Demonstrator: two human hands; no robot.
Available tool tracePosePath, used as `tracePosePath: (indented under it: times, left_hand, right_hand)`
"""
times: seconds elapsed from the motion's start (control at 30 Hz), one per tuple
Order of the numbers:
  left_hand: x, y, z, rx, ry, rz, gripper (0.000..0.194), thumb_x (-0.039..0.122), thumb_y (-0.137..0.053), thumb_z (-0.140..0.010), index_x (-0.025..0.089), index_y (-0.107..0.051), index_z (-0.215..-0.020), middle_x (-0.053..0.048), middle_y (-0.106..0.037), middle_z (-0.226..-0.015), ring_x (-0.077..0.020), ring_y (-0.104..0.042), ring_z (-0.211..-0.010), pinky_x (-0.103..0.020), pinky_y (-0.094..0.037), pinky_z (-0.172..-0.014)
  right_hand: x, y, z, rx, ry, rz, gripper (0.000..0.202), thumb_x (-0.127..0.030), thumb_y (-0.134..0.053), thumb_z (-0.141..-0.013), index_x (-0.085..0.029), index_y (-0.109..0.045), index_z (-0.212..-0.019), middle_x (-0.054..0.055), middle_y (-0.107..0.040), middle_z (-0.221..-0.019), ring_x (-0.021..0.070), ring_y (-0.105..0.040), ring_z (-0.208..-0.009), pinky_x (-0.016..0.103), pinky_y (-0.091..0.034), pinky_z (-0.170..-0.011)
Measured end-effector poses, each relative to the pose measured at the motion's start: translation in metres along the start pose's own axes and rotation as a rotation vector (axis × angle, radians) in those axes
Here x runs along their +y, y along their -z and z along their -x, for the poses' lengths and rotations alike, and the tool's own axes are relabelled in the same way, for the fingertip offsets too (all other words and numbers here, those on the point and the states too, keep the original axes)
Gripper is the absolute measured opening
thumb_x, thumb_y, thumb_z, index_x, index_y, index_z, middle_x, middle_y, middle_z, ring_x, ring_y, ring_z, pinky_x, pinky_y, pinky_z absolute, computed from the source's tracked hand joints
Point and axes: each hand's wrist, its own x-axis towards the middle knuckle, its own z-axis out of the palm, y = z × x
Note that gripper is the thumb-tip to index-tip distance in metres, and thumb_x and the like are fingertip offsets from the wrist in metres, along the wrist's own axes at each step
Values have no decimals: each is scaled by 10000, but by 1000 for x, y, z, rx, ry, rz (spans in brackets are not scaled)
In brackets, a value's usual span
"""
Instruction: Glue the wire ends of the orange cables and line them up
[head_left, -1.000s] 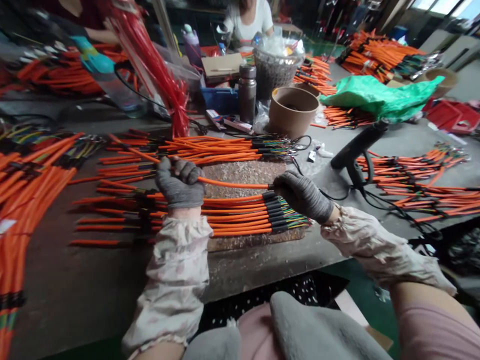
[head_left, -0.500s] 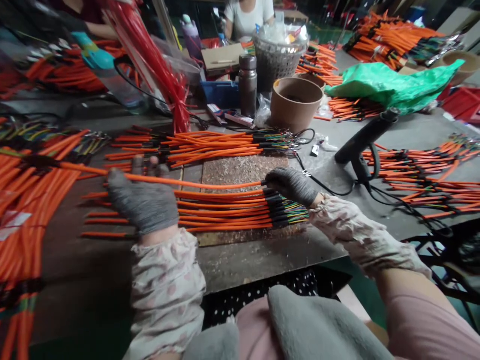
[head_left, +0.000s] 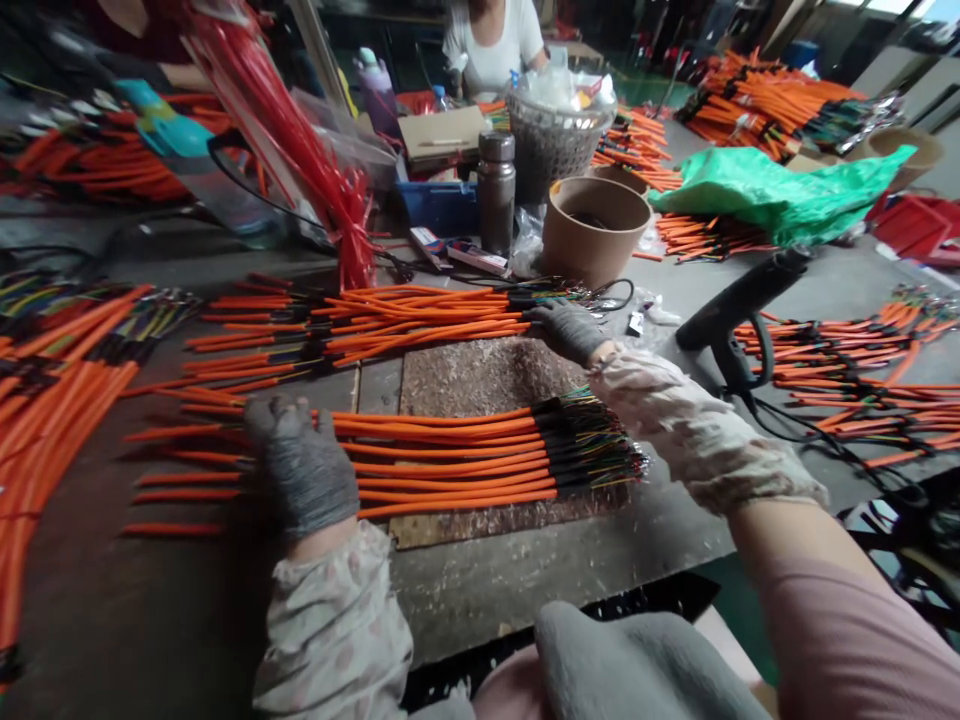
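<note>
Orange cables (head_left: 450, 467) lie in a row at the centre of the frame, over a worn board (head_left: 480, 375). Your left hand (head_left: 304, 465) rests on their left part; your right hand (head_left: 568, 328) is at a second bundle (head_left: 427, 322), upper centre. Whether your fingers are clamped on either cannot be told.

A cable workshop: orange cables (head_left: 450, 450) with coloured wire ends lie in rows on a scuffed surface (head_left: 495, 590), a black gun-shaped tool (head_left: 739, 302) stands nearby, and behind are a cable heap (head_left: 757, 105) and another person (head_left: 495, 45).
</note>
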Motion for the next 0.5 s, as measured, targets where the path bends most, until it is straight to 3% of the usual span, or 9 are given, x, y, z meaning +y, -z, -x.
tracePosePath:
  times: [0.13, 0.27, 0.37, 0.5]
  left_hand:
    - [-9, -6, -1, 45, 13, 103, 291, 311, -559, -933, 356, -593, -1219, -11, -586, -1423, -171, -604, -1334, -331, -496, -1121]
    - [-13, -12, 4, 19, 25, 162, 329, 374, -635, -898, 338, -640, -1225, -47, -636, -1406, -191, -659, -1256, -354, -534, -1087]
    - [-19, -40, 14, -44, 164, 289, 298, 317, -624, -870, 271, -693, -1157, -73, -709, -1243, -187, -707, -1118, -341, -565, -1021]
    - [-24, -88, 11, -157, 600, 397, 133, 272, -542, -924, 201, -653, -910, -96, -723, -919, -206, -709, -904, -349, -596, -850]
  right_hand:
    - [3, -4, -35, 0, -140, 136, 358, -177, -541, -1003, -46, -670, -1310, 301, -642, -1346, 387, -579, -1219, 499, -441, -1001]
    - [-4, -3, -32, -12, -128, 183, 334, -184, -509, -1020, -91, -668, -1299, 244, -667, -1311, 353, -596, -1146, 445, -434, -938]
    - [-33, 15, 0, 37, -96, 188, 338, -274, -466, -1076, -119, -646, -1317, 212, -673, -1289, 309, -624, -1020, 395, -437, -825]
    - [-90, 52, 75, 258, 134, 184, 336, -332, -402, -1119, -181, -698, -1169, 165, -696, -1123, 270, -621, -925, 366, -402, -710]
